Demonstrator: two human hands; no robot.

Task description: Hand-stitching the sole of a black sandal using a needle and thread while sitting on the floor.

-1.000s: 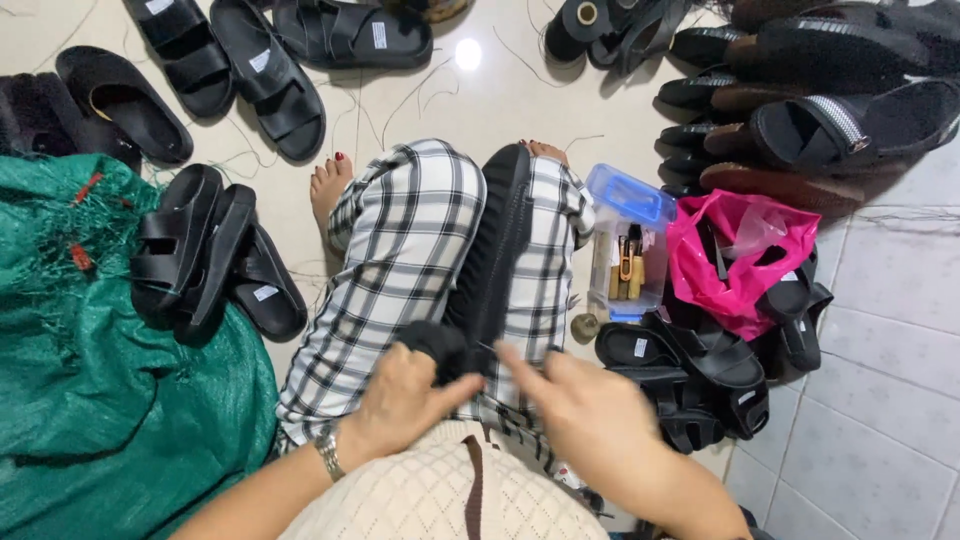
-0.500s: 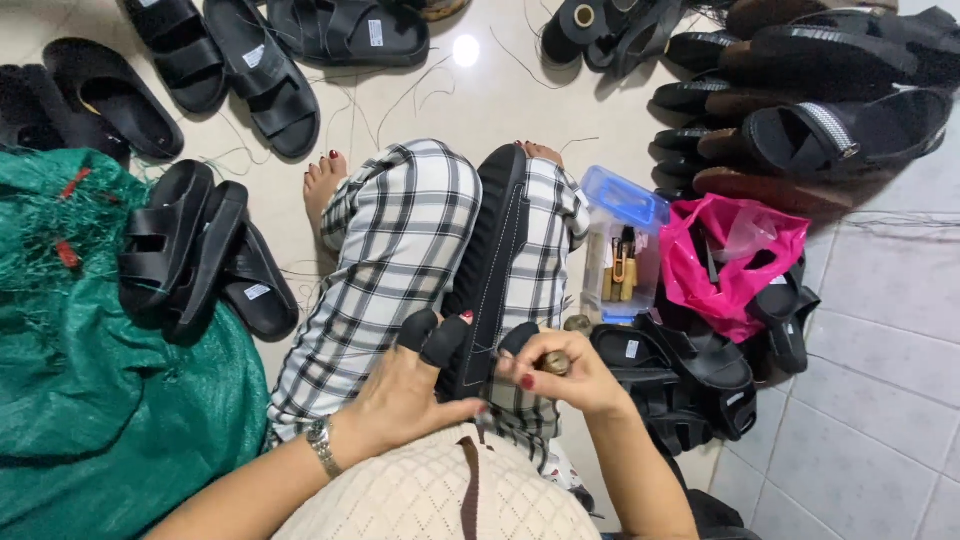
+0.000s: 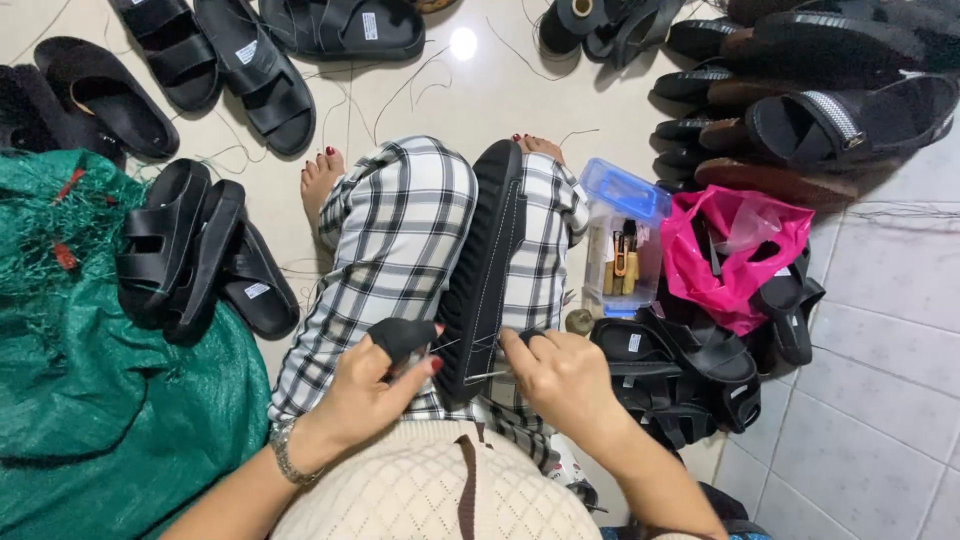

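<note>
1. A green woven mesh sack [image 3: 90, 400] is lying crumpled at the far left, soft and net-textured, with a stack of black strapped sandals [image 3: 190, 255] leaning against its edge.
2. The left hand [image 3: 375, 390] is gripping the near end of a black thick-soled sandal [image 3: 485, 270]; its thumb is wearing a black fabric thumb guard [image 3: 400, 338], probably against the needle, and its fingers are curled together and pressing on the sole's side.
3. That sandal is standing on edge between the person's knees, on plaid checked trousers [image 3: 400, 230], likely so the white stitched seam along the sole is facing up and staying steady.
4. The right hand [image 3: 560, 375] is pinching a thin metal needle [image 3: 487, 376] against the sole, fingertips closed on it, with pale thread running across.
5. A clear plastic box with a blue lid [image 3: 620, 235] is sitting open beside the right knee, within easy reach, holding small tools.
6. A glossy pink plastic bag [image 3: 735, 250] is resting on more black sandals [image 3: 680, 375], and further dark sandals [image 3: 800, 100] are piled at the upper right on the smooth tiled floor [image 3: 870, 400].
</note>
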